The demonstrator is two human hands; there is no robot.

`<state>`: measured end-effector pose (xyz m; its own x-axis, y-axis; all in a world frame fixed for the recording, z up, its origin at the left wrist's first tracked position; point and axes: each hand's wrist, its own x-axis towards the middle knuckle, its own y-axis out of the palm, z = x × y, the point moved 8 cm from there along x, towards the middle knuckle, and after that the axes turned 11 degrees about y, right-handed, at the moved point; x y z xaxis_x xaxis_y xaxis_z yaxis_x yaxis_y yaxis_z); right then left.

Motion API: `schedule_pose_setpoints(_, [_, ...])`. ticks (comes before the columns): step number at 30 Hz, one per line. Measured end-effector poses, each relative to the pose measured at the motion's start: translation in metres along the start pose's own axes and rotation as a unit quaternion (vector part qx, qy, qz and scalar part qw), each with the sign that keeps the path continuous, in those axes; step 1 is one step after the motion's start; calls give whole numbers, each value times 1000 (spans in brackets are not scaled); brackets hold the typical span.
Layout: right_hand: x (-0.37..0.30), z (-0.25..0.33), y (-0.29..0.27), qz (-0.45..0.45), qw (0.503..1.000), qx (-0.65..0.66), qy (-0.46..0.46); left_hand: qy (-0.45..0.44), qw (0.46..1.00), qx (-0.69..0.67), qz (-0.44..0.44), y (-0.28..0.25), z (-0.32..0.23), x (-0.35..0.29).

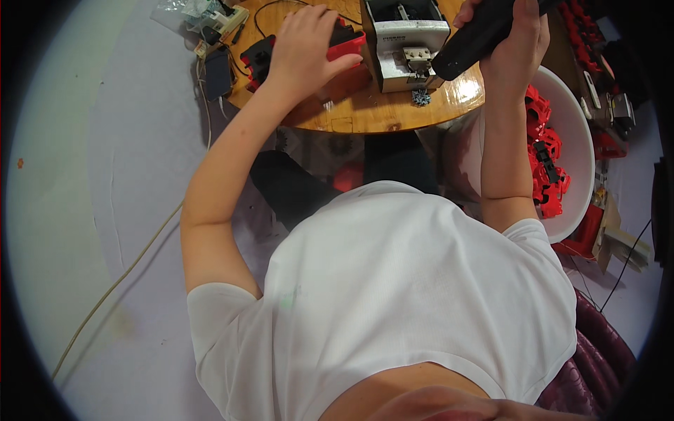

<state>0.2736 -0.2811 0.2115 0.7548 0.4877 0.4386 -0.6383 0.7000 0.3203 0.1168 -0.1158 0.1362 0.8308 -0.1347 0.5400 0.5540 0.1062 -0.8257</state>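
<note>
If our right hand (523,45) lets the black tool (477,38) dip, we think its low end could bump the pile of small grey bits (420,97) off the table (351,123), since they sit near the edge. Our right arm points up, its grip closed around the tool; our left arm reaches forward, left hand (303,52) palm down, grip wide, over the red and black parts (349,48) on the table's left side.

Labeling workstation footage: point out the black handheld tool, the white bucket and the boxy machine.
black handheld tool (477,38): head view, middle of its body
white bucket (580,151): head view, inner wall
boxy machine (404,41): head view, pale front
</note>
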Motion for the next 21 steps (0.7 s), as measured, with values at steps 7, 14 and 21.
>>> schedule_pose_setpoints(7, [-5,-6,-18,-8,997,-31,-68,13,997,57,49,39,-15,-14])
schedule_pose_setpoints(14, [-10,-14,-11,56,996,-27,-59,-6,998,-17,63,62,-15,-48])
schedule_pose_setpoints(21, [-2,-37,-3,67,993,-44,-84,-142,945,-273,112,53,13,-52])
